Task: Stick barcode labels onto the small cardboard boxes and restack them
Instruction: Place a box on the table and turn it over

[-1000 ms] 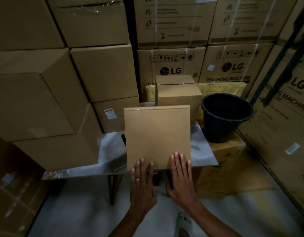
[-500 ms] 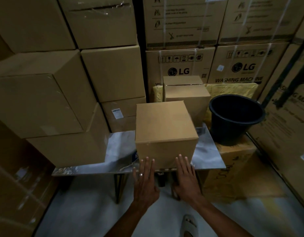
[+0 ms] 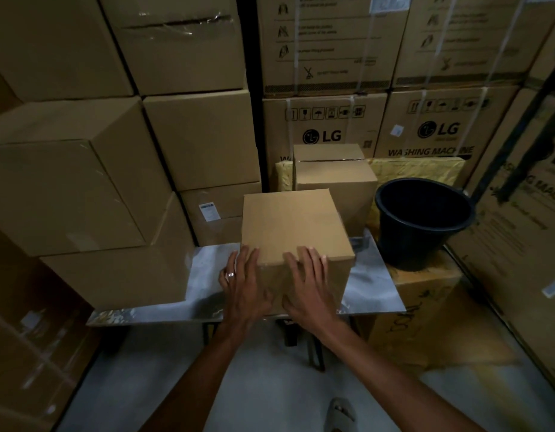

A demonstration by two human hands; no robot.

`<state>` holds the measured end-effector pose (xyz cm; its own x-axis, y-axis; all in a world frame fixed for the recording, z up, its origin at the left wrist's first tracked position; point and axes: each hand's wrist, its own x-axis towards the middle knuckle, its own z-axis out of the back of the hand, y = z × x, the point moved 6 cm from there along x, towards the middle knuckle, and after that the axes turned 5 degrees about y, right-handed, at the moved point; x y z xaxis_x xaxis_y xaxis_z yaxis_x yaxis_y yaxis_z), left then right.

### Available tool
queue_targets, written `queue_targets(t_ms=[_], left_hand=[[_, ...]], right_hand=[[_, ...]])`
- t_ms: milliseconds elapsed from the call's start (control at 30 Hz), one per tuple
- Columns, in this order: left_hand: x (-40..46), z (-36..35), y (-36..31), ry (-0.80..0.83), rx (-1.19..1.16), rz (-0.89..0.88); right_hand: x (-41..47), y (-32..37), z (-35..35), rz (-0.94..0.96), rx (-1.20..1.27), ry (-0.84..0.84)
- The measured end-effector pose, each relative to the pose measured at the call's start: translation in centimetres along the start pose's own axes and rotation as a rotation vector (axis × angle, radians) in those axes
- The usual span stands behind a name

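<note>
A small plain cardboard box [image 3: 288, 226] stands on the metal table [image 3: 372, 288] in front of me, its top face bare. My left hand [image 3: 243, 288] lies flat against the box's near left corner, fingers straight and reaching over the top edge. My right hand [image 3: 310, 286] presses the near face with spread fingers, its tips on the top edge. Behind it stands a second small box [image 3: 332, 179], closed. No barcode label shows on either. A box at the back left [image 3: 217, 210] carries a white label [image 3: 209, 211].
Large cardboard cartons are stacked on the left [image 3: 67, 188] and behind [image 3: 326, 126]. A black bucket [image 3: 422, 219] sits on a carton to the right of the table. A yellow wrapped package [image 3: 425, 169] lies behind the bucket. My sandalled foot [image 3: 340, 414] is on the grey floor.
The box has tipped from standing on edge to lying flat on the table. Both hands have moved up from its lower edge to its near top edge.
</note>
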<state>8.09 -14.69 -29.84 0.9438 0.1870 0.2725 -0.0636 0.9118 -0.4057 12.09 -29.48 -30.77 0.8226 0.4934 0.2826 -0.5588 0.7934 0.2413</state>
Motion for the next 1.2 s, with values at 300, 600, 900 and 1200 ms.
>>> queue_targets(t_ms=[300,600,900,1200], left_hand=[[-0.4,3.0,-4.2,0.062,-0.203,-0.207],[4.0,2.9,-0.9,0.277,-0.124,-0.174],[3.1,1.5,-0.3,0.294,0.002,-0.138],[1.8,1.4,-3.5,0.037,0.067,-0.214]], right_hand=[[0.6,-7.8,3.2,0.084,0.156,0.026],[2.3,-4.6,5.5,-0.090,0.232,-0.014],[1.7,-1.4,3.4,-0.068,0.165,0.002],[2.4,-7.6,5.0,0.060,0.451,0.132]])
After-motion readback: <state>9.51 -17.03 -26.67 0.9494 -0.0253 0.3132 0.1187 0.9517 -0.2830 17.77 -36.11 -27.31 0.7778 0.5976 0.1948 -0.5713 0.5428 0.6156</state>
